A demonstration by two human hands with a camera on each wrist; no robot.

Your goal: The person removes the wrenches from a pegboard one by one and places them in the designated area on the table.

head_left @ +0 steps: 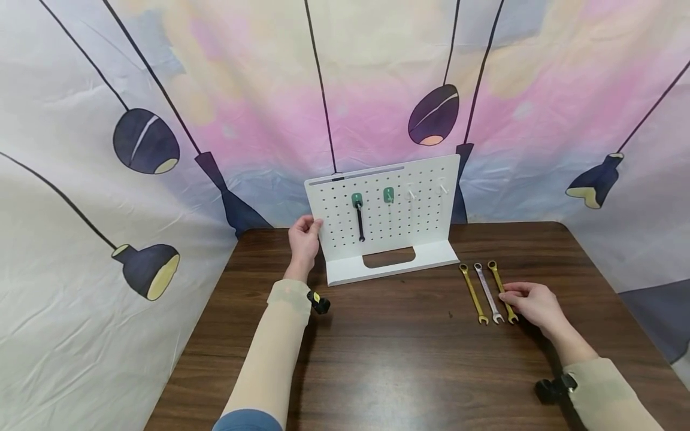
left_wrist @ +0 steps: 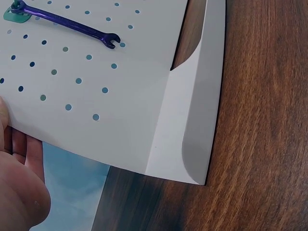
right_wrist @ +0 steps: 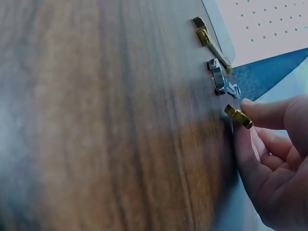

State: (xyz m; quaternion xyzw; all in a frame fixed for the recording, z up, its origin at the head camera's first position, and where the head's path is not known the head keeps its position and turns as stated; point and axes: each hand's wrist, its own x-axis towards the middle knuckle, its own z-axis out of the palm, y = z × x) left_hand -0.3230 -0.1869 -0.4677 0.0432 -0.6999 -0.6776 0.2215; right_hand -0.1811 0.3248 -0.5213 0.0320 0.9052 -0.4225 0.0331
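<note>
A white pegboard stand (head_left: 334, 227) stands upright toward the back of the table. At its left edge, my left hand (head_left: 304, 239) grips the panel, thumb in front and fingers behind (left_wrist: 33, 156). A dark purple combination wrench (head_left: 360, 222) hangs from the green-backed hook (head_left: 357, 200) at the left. On the table to the right, my right hand (head_left: 533, 304) pinches the rightmost gold wrench (head_left: 501, 289) between thumb and fingers; its open end (right_wrist: 238, 116) shows in the right wrist view. Beside it lie a silver wrench (head_left: 487, 294) and another gold wrench (head_left: 472, 293), roughly parallel.
Another green-backed hook (head_left: 389, 194) and two pale hooks, one near the middle (head_left: 411, 195) and one at the right (head_left: 443, 189), project from the panel. A cutout (head_left: 388, 257) opens in the stand's base. Behind the brown table (head_left: 388, 359) hangs a lamp-printed cloth (head_left: 366, 78).
</note>
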